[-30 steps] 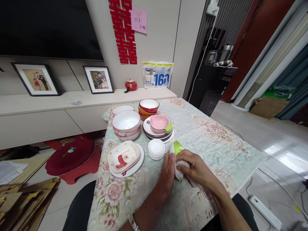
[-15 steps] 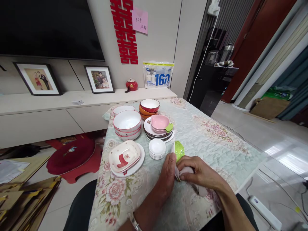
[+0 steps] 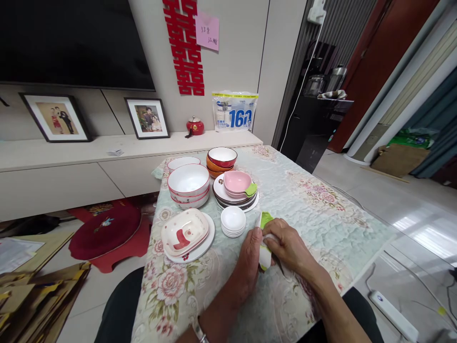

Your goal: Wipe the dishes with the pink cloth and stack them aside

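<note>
Okay, left hand (image 3: 251, 250) has a small white-and-green dish (image 3: 264, 258) in a narrow grip, thumb over one side. Right hand (image 3: 291, 243) is bunched around a greyish cloth (image 3: 285, 271), pressed right up against it. The dish is tipped up on its side over the near part of the tabletop (image 3: 282, 186); can't tell if it touches down. What shows is glossy white with bright green at both ends, the rest is behind fingers.

Room-wise, the left side is tight: a stack of little white dishes (image 3: 233, 219) is just past the left fingertips, and the bear-face dishes (image 3: 185, 233) sit on a white plate (image 3: 210, 240) near the left edge. The widest stretch of floral cover runs from the right hand out to the slanting right edge.

Further back, pink bowls (image 3: 237, 182) ride on a plate stack, with red-rimmed white bowls (image 3: 188, 180) to their left and red and orange bowls (image 3: 222, 157) behind. The far edge comes up close to the white cabinet (image 3: 150, 146).
</note>
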The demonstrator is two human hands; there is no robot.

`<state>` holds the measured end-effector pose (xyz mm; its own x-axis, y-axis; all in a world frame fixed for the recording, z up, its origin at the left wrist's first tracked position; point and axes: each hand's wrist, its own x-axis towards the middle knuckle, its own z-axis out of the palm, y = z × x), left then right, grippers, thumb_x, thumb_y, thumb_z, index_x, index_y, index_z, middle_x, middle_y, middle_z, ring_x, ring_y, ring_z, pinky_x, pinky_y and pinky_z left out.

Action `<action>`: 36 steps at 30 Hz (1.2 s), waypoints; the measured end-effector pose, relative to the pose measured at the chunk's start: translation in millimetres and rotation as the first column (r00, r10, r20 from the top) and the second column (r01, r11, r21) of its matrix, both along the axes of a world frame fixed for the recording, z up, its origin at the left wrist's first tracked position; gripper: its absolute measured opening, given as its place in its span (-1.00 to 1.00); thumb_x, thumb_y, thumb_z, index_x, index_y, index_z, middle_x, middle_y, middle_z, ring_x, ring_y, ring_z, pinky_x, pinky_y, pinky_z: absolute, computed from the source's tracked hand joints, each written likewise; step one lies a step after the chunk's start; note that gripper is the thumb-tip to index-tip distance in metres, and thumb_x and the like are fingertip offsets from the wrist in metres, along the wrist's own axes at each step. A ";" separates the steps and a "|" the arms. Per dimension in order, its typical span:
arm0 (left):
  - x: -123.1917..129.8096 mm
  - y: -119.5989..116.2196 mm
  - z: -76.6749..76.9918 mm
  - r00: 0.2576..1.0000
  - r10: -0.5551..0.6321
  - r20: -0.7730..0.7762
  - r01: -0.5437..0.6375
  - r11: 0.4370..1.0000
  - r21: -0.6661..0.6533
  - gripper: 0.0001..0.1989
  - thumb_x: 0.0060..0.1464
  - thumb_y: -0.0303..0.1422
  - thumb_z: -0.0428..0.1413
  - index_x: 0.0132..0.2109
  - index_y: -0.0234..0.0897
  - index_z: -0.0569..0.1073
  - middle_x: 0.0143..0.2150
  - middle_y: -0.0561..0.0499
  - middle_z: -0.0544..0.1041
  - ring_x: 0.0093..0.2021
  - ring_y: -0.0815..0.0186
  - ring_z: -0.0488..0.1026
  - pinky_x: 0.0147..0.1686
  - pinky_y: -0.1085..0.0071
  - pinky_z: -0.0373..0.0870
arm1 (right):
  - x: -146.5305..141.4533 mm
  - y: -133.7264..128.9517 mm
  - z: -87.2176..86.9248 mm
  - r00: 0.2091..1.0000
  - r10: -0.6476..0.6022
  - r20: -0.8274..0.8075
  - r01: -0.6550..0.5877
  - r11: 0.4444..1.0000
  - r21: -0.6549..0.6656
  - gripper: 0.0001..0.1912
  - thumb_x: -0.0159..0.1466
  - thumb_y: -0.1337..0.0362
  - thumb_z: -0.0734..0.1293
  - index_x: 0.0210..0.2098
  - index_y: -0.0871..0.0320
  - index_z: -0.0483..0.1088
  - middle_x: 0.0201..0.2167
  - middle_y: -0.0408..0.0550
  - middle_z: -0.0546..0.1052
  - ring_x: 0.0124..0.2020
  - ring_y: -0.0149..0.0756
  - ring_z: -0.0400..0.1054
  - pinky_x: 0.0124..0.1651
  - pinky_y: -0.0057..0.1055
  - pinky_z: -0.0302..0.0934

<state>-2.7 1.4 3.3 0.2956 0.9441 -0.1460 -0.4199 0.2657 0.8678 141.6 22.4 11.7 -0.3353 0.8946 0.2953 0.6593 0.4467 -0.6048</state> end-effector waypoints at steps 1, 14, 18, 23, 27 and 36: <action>2.4 0.0 -2.8 1.000 0.019 -0.005 -0.019 1.000 -0.015 -0.48 0.12 0.17 -0.02 -0.24 -0.23 0.38 -0.43 0.04 0.44 -0.39 0.27 0.42 -0.42 0.36 0.33 | 0.5 2.4 -4.4 0.999 -0.049 0.012 0.048 0.998 0.051 -0.82 0.23 0.47 0.24 -0.28 0.11 0.43 -0.26 -0.04 0.45 -0.14 -0.19 0.33 -0.07 -0.23 0.26; 2.3 4.0 -5.7 0.982 -0.079 0.173 0.122 0.960 -0.251 -0.41 0.02 0.22 0.06 -0.16 -0.25 0.41 -0.49 0.05 0.40 -0.59 0.37 0.31 -0.64 0.45 0.12 | 8.3 14.6 -22.3 0.966 -0.192 -0.175 0.220 0.963 0.158 -0.90 0.24 0.34 0.30 -0.29 0.09 0.48 -0.18 -0.02 0.51 -0.07 -0.16 0.41 0.01 -0.21 0.28; 1.6 3.0 -3.3 0.980 -0.088 0.181 0.119 0.978 -0.170 -0.53 0.09 0.07 0.08 -0.11 -0.25 0.38 -0.44 0.01 0.46 -0.59 0.35 0.38 -0.67 0.46 0.09 | 12.5 14.8 -23.6 0.950 -0.266 -0.165 0.291 0.945 0.148 -0.89 0.25 0.31 0.29 -0.30 0.10 0.47 -0.25 -0.04 0.52 -0.15 -0.19 0.42 -0.06 -0.24 0.28; 1.8 3.4 0.1 0.994 -0.029 0.106 0.046 0.986 -0.157 -0.36 -0.15 -0.40 0.16 0.15 -0.29 0.24 -0.32 -0.01 0.53 -0.49 0.31 0.48 -0.61 0.48 0.23 | 16.9 13.9 -26.1 0.910 -0.398 -0.118 0.406 0.912 0.053 -0.82 0.27 0.25 0.27 -0.16 0.12 0.43 -0.22 -0.02 0.53 -0.20 -0.16 0.43 -0.09 -0.20 0.30; 2.0 4.8 -1.1 0.997 -0.036 0.071 0.048 0.982 -0.184 -0.22 -0.34 -0.48 0.04 0.17 -0.38 0.22 -0.36 -0.01 0.53 -0.51 0.29 0.48 -0.66 0.48 0.23 | 15.6 14.1 -27.1 0.898 -0.430 -0.090 0.439 0.887 0.144 -0.74 0.28 0.26 0.28 -0.04 0.15 0.36 -0.14 0.04 0.48 -0.13 -0.12 0.40 -0.05 -0.16 0.30; 3.6 4.4 -4.7 0.995 -0.065 0.074 0.076 0.984 -0.162 -0.27 -0.37 -0.51 -0.01 0.11 -0.38 0.29 -0.43 0.03 0.50 -0.55 0.29 0.46 -0.69 0.49 0.25 | -2.0 9.0 -22.7 0.976 -0.214 0.036 0.177 0.881 0.439 -0.72 0.28 0.47 0.22 -0.05 0.13 0.38 -0.22 0.05 0.41 -0.12 -0.10 0.29 -0.07 -0.12 0.30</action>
